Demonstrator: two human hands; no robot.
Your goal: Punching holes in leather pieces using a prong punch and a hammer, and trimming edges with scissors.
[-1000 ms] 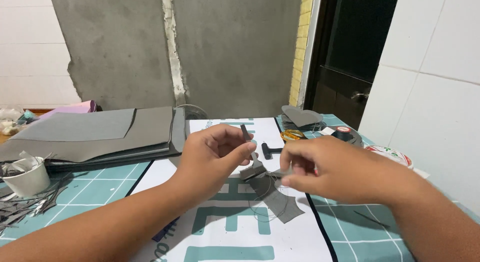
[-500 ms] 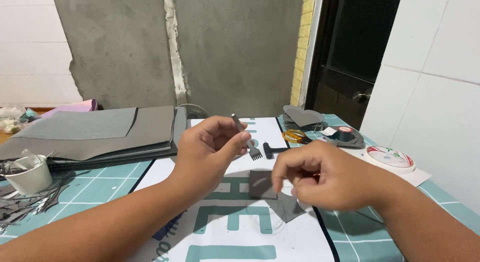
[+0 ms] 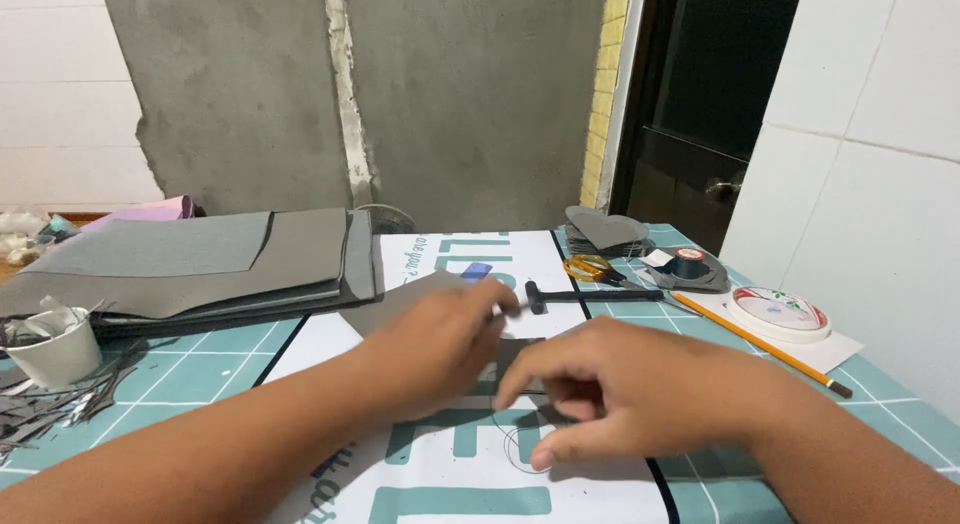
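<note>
Both hands are low over a white sheet with teal letters [image 3: 440, 479] on the table. My left hand [image 3: 440, 346] is blurred, its fingers pinched together near a black hammer's head; whatever it grips is hidden. My right hand [image 3: 625, 396] curls its fingers down onto a small dark grey piece [image 3: 518, 356] lying between the hands. A thin thread loop [image 3: 512, 446] lies on the sheet just under the right thumb.
A black hammer [image 3: 592, 297], yellow-handled scissors [image 3: 588, 269], a pencil [image 3: 760, 344], a round white tin [image 3: 780, 314] and a black spool [image 3: 690, 264] lie at the right. Grey sheets [image 3: 200, 264], a white cup [image 3: 55, 352] and grey scraps [image 3: 50, 404] are at the left.
Both hands have come down from chest height to the table. The left hand, which held a thin dark pin up, now sits low beside the right hand over the grey piece.
</note>
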